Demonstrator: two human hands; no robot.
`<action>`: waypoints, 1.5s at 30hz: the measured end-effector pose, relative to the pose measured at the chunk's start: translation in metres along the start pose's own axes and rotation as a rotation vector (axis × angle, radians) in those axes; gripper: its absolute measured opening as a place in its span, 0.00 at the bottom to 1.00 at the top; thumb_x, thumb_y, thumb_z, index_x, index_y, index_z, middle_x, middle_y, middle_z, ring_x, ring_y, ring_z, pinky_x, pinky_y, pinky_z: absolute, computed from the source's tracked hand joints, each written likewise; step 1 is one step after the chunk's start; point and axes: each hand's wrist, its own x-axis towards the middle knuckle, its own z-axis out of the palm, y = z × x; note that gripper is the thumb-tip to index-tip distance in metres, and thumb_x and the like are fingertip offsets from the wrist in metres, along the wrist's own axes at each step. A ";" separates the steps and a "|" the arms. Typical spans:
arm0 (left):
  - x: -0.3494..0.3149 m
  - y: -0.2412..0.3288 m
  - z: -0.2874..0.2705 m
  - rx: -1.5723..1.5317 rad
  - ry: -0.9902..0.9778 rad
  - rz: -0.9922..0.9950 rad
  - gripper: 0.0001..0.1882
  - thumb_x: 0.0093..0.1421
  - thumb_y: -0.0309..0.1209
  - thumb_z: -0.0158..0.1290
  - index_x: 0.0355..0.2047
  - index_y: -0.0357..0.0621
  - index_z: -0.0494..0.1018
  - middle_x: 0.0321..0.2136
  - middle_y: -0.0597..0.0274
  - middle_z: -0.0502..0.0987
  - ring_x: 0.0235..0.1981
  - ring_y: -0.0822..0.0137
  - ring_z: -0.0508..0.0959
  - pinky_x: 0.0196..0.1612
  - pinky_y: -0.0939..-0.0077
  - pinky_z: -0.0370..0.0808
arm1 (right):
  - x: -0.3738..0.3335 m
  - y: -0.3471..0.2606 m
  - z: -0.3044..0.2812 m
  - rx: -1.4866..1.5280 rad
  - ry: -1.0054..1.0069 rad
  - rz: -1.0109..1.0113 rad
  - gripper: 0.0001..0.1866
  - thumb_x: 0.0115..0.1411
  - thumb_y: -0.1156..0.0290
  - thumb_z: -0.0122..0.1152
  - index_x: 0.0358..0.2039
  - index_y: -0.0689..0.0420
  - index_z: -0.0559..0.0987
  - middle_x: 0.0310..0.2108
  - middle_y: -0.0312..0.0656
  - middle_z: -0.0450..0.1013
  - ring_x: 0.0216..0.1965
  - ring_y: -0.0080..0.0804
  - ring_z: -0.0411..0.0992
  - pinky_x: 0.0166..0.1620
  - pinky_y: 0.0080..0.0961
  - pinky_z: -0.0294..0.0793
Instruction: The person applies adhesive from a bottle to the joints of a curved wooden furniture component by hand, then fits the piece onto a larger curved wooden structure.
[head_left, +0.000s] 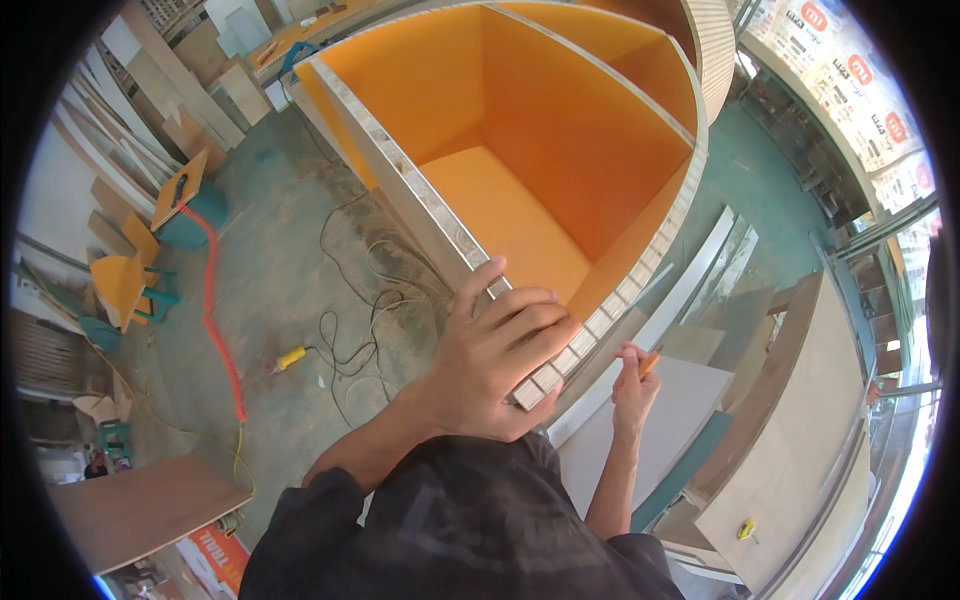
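In front of me is a large open wooden cabinet (560, 150) with orange inner faces, a divider panel and a curved side edged with small pale blocks. My left hand (495, 350) grips its near corner, fingers draped over the top edges and thumb on the outer side. Off to the right of that corner, my right hand (630, 395) is closed around a slim orange tool (650, 362). Its kind is too small to make out, and it stays apart from the cabinet.
Tangled cables with a yellow connector (291, 359) and a red coiled hose (208, 300) lie on the floor at left. Boards and strips (690, 280) lie at right, beside a large curved wooden panel (790, 420). Timber leans at the far left.
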 end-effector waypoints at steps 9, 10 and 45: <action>-0.066 -0.038 -0.068 -0.163 0.246 -0.117 0.33 0.49 0.36 0.68 0.55 0.39 0.76 0.52 0.57 0.80 0.65 0.52 0.72 0.76 0.44 0.38 | -0.024 -0.082 0.014 0.147 0.041 -0.300 0.21 0.70 0.56 0.62 0.51 0.63 0.78 0.17 0.25 0.59 0.13 0.10 0.51 0.14 0.15 0.48; -0.077 -0.041 -0.072 -0.098 0.321 -0.120 0.35 0.49 0.39 0.70 0.56 0.38 0.74 0.52 0.52 0.79 0.62 0.49 0.74 0.74 0.42 0.47 | -0.025 -0.092 0.019 0.124 0.045 -0.333 0.21 0.70 0.56 0.62 0.51 0.62 0.78 0.17 0.25 0.58 0.13 0.10 0.51 0.15 0.15 0.47; -0.113 -0.333 -0.188 -0.598 0.638 -0.470 0.32 0.65 0.53 0.60 0.52 0.35 0.75 0.39 0.62 0.81 0.41 0.73 0.77 0.45 0.76 0.75 | -0.067 -0.214 0.286 -0.318 0.231 -0.753 0.21 0.61 0.70 0.74 0.52 0.65 0.82 0.32 0.34 0.77 0.32 0.18 0.70 0.40 0.18 0.71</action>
